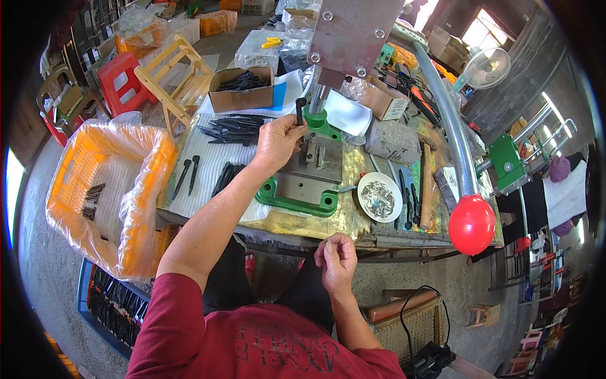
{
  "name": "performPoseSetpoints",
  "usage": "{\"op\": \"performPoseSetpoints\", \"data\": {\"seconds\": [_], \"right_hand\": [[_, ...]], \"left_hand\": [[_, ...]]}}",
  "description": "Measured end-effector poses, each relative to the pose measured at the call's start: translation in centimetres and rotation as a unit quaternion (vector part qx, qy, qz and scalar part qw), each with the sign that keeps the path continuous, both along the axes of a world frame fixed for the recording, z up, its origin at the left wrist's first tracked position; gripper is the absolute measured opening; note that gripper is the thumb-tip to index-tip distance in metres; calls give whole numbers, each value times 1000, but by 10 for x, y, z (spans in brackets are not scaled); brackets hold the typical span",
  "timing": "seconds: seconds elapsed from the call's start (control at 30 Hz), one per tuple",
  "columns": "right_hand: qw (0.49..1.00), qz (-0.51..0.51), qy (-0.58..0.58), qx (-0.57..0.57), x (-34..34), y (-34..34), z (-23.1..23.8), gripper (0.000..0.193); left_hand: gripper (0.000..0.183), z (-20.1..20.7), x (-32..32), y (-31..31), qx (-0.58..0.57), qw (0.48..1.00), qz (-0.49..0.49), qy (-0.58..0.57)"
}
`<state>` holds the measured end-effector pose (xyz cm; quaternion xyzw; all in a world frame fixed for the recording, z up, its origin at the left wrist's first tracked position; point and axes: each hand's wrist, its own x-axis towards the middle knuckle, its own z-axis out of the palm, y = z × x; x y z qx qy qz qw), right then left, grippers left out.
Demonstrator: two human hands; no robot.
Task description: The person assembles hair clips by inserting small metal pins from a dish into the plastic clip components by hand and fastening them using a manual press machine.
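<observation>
A black handle-like piece [300, 108] is gripped upright between the thumb and fingers of the left hand [282, 142], just above the far left part of the lever press's green base [327, 203]. The right hand [338, 260] is held closed, thumb against fingers, before the near edge of the surface [347, 220]; whether a small item is pinched there cannot be told. The red ball knob [472, 224] of the press is not grasped.

On the white foam sheet [205, 155], left of the press, a large pile of black handles [233, 131] is laid at the far side, a smaller group [226, 177] nearer, and two handles [192, 177] apart. More are contained in the cardboard box [240, 100] beyond. Small metal pieces [379, 197] are held in the white bowl [362, 201], right of the base.

The work is judged to be mid-batch: one piece is in hand, and many are laid out. Only a few black pieces [95, 192] are seen in the plastic-lined orange crate [69, 170] at left. Which groups are finished and which remain cannot be determined.
</observation>
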<state>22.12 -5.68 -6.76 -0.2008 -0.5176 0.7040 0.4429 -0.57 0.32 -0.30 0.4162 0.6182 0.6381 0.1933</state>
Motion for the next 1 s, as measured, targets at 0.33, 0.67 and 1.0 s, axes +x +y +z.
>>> {"op": "performPoseSetpoints", "data": {"seconds": [0.33,0.67,1.0], "right_hand": [[999,-16,-5,31,6,3,4,7],[848,-270,87,448,42,54,183,39],[744,-156,47,648,18,50,222,45]], "left_hand": [[9,4,8,-1,-25,999,-1,41],[13,1,4,0,20,990,11,136],[10,-8,0,2,28,987,8,159]]}}
